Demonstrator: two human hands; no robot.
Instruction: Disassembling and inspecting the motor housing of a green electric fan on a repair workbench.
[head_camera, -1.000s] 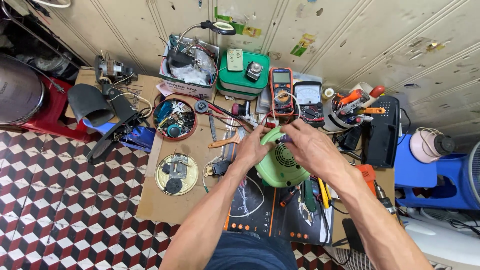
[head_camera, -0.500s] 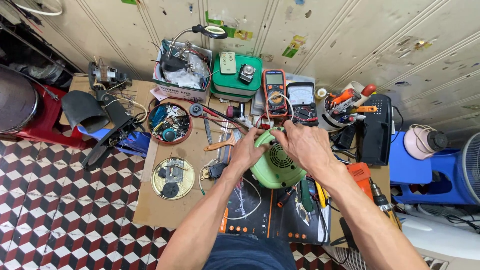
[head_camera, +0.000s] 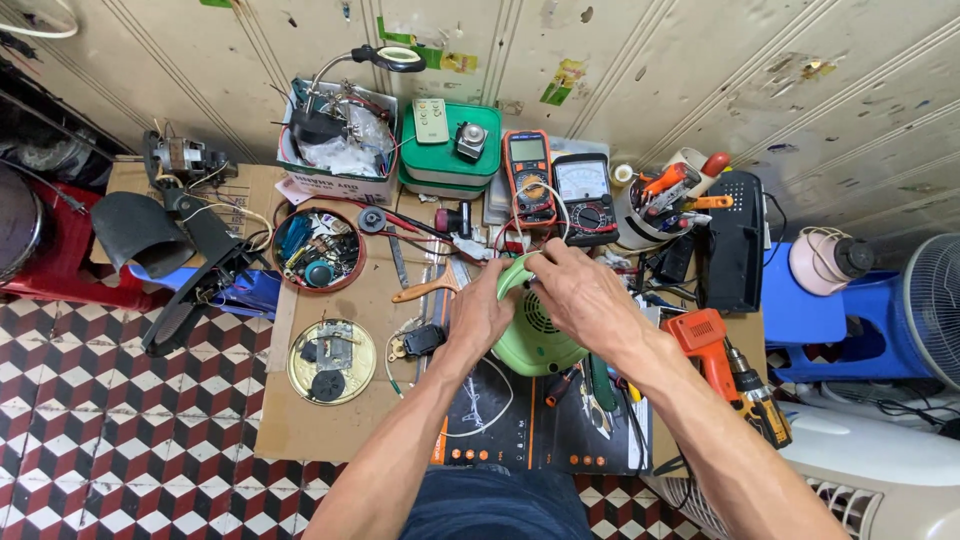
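Green fan housing (head_camera: 535, 345) sits mid-desk, near the front edge. Left hand (head_camera: 487, 312) grips its side; right hand (head_camera: 580, 295) closed over its top. Housing appears unopened; tools lie unused alongside.

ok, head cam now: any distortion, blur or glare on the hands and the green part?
Head view: wide-angle bend, wall grooves fan outward and edges stretch. Light is flat and even, shadows soft. Centre sharp: left hand, right hand and the green housing show no motion blur. No strong glare; only a mild sheen on the round tin lid.
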